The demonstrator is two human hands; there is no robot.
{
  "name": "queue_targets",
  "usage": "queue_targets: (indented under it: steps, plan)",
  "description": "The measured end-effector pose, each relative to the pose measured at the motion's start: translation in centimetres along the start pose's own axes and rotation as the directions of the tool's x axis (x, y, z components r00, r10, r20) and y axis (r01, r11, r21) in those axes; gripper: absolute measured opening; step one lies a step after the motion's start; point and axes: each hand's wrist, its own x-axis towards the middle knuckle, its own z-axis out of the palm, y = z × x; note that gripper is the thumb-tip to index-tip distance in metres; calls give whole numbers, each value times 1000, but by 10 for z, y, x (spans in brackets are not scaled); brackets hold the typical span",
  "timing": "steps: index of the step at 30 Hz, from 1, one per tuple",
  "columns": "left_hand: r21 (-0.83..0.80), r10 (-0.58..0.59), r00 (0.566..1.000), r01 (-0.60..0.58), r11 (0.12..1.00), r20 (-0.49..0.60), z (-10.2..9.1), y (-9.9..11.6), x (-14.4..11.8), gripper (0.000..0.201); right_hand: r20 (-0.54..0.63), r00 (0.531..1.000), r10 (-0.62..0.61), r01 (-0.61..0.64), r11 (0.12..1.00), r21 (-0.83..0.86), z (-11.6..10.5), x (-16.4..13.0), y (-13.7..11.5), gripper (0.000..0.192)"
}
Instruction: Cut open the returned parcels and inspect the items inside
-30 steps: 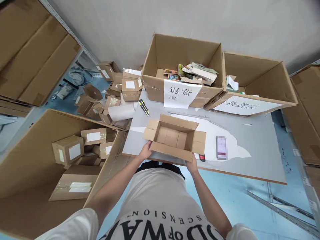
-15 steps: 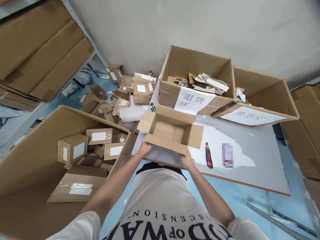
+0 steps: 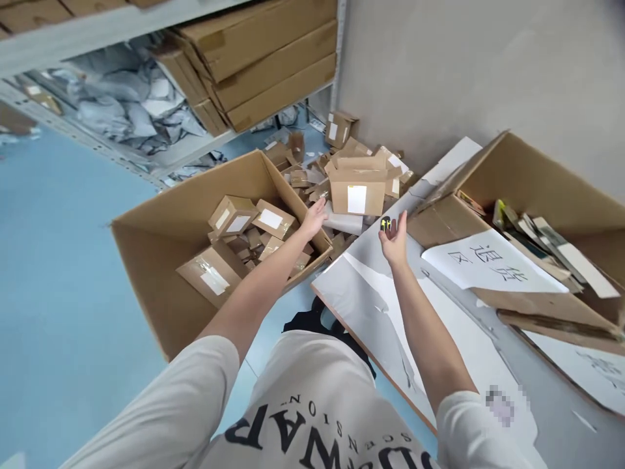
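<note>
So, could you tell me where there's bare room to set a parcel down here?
The grey tabletop is bare between its near edge and the labelled cardboard box. The blue floor left of the large open carton is free. That carton and the box pile are crowded.

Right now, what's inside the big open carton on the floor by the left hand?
The big carton holds a loose heap of small taped boxes with white labels, and one flatter parcel in front. What lies under the heap, and the carton's bottom, is covered. The left hand hovers open over its far corner.
</note>
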Motion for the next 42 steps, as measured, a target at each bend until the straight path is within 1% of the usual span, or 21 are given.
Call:
queue_targets:
  steps: [1, 3, 6, 9, 13, 17, 21, 25, 29, 31, 33, 35, 38, 42]
  plan:
    - [-8, -15, 1000, 14, 1000, -13, -10, -7, -7, 67, 17, 1000, 1, -1, 1000, -7, 6, -4, 1, 106]
    - [-7, -28, 998, 28, 1000, -54, -32, -20, -25, 79, 32, 999, -15, 16, 999, -27, 18, -11, 5, 102]
    - [37, 33, 985, -27, 999, -172, -68, -34, -59, 81, 60, 994, -97, 100, 994, -45, 38, -19, 4, 94]
    - [85, 111, 944, -88, 992, -311, -100, -38, -96, 80, 128, 974, -189, 194, 981, -27, 61, -26, -2, 87]
    - [116, 142, 864, -98, 988, -483, -137, -33, -151, 76, 229, 940, -253, 250, 967, 40, 95, -41, -12, 81]
    - [144, 136, 759, -57, 988, -637, -170, -30, -211, 71, 336, 897, -286, 277, 958, 76, 129, -65, -15, 81]
    - [168, 145, 655, -28, 985, -741, -198, -33, -261, 69, 421, 860, -288, 266, 958, 110, 155, -93, -17, 80]
    - [159, 109, 575, 38, 987, -811, -219, -34, -297, 69, 509, 813, -283, 256, 959, 124, 178, -112, -24, 76]
    - [122, 49, 507, 113, 986, -860, -240, -34, -320, 68, 548, 786, -286, 251, 958, 140, 212, -123, -30, 74]
    - [103, 22, 483, 142, 984, -875, -255, -37, -326, 66, 566, 776, -279, 252, 959, 128, 235, -129, -31, 72]
    - [93, 5, 468, 166, 982, -884, -273, -43, -330, 65, 589, 764, -263, 254, 962, 99, 262, -135, -30, 71]
    - [99, -2, 462, 194, 976, -887, -292, -52, -331, 63, 615, 751, -239, 251, 966, 69, 290, -142, -26, 71]
    - [112, -12, 467, 237, 965, -884, -318, -68, -328, 61, 645, 739, -193, 224, 974, 34, 332, -153, -14, 73]
    - [86, -74, 472, 309, 947, -878, -344, -92, -319, 64, 672, 737, -72, 113, 993, -18, 377, -165, 9, 72]
